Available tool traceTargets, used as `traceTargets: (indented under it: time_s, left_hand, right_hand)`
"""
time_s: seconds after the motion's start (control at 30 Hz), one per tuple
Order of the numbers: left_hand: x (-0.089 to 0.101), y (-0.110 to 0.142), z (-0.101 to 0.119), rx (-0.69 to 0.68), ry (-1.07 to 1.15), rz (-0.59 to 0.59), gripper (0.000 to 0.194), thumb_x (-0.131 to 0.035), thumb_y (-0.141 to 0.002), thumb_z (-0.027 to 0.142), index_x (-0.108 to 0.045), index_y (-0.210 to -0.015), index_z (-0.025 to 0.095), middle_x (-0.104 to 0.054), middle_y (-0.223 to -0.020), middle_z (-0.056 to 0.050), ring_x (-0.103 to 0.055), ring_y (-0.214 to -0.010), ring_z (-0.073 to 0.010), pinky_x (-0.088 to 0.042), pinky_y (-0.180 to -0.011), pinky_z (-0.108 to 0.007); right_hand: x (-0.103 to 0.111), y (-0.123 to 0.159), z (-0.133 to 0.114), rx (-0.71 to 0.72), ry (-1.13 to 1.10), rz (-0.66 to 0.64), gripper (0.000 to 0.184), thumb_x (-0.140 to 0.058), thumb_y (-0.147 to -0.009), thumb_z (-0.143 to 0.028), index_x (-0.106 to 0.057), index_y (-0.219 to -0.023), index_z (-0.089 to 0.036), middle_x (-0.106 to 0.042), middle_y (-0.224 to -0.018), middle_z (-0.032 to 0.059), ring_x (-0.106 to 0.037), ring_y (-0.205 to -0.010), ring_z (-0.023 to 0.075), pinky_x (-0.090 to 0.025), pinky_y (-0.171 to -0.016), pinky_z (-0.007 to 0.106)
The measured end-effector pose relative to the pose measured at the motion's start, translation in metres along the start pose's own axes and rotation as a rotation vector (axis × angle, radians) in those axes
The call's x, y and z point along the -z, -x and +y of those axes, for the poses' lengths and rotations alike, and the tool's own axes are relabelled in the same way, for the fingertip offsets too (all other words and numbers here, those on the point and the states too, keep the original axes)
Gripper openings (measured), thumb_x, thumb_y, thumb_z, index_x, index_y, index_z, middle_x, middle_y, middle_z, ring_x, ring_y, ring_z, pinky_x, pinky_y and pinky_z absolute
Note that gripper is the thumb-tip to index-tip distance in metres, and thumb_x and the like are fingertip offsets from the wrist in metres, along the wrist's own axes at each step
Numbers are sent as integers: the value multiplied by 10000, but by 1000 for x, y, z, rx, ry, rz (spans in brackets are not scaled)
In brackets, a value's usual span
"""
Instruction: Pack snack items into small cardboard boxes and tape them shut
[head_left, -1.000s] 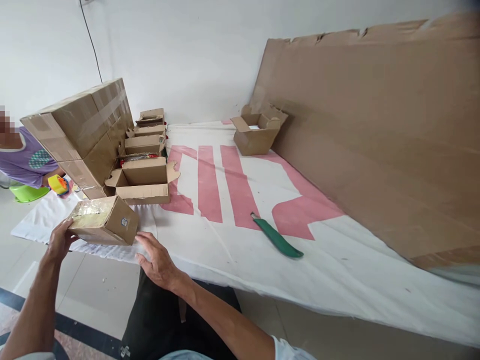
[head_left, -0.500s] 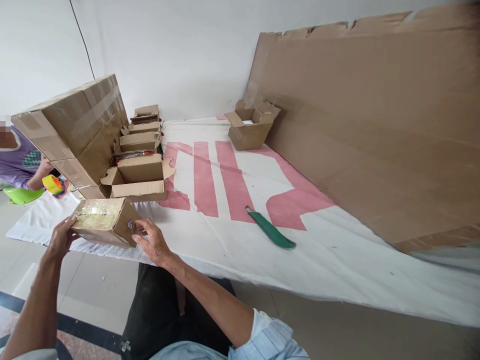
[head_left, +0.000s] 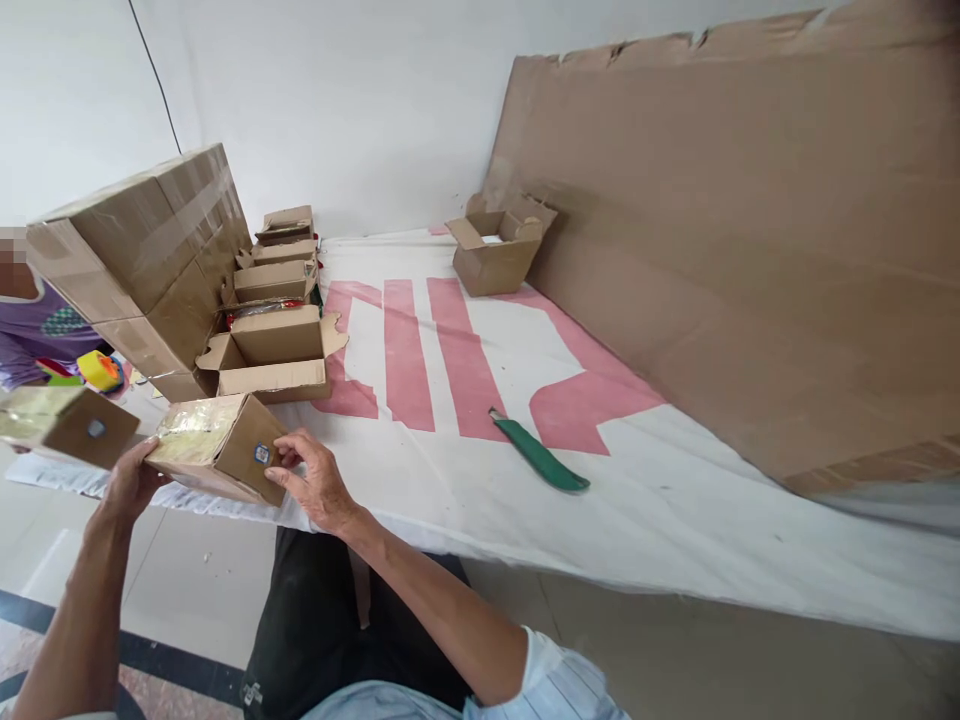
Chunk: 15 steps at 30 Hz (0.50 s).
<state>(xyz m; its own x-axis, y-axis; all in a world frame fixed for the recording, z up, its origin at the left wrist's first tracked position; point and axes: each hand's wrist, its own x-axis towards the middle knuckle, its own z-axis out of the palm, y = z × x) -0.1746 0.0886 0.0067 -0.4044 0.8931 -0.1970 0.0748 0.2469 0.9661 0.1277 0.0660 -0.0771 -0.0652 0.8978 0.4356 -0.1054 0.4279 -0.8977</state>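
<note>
A small taped cardboard box (head_left: 217,443) with a blue sticker on its end is held between both my hands, just above the near edge of the white and pink cloth (head_left: 465,480). My left hand (head_left: 131,478) grips its left end. My right hand (head_left: 315,480) grips the stickered right end, fingers curled on it. A second small box (head_left: 67,425) with a similar sticker appears at the far left edge; what holds it is hidden.
Large taped cartons (head_left: 142,260) are stacked at the left, with several open small boxes (head_left: 274,350) beside them. A green knife (head_left: 538,458) lies on the cloth. Another open box (head_left: 495,250) sits by a big cardboard sheet (head_left: 750,240). A person in purple (head_left: 30,320) is at the left.
My right hand moved from the cloth onto the box's stickered end, and the box rose slightly. A second small box came into view at the far left.
</note>
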Motion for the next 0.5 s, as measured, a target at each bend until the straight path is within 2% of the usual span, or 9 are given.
traceTargets:
  time_s: [0.27,0.4,0.5]
  left_hand:
    - [-74,17,-11,59,131,-169,366,-813,-668,445,-748,-900,169,-771,-835,-98,-734,-857,-317,-578,-546,-324]
    - [-102,14,-7,84,136,-217,328,-804,-678,419,-756,-874,160,-777,-840,-110,-740,-865,-332,-573,-542,-332]
    - [-112,13,-6,79,156,-214,326,-796,-681,401,-767,-892,154,-800,-906,-120,-751,-897,-343,-608,-584,-360]
  right_hand:
    - [76,19,-34,42,106,101,191,-768,-891,-271,-711,-1072,-250,-686,-1008,29,-637,-864,186,-592,-823,338]
    - [94,23,-41,81,122,111,237,-776,-871,-241,-708,-1097,-241,-679,-1024,32,-646,-858,183,-597,-812,336]
    - [100,24,-44,94,130,99,232,-764,-886,-249,-698,-1108,-246,-682,-1029,33,-652,-851,182,-603,-810,339]
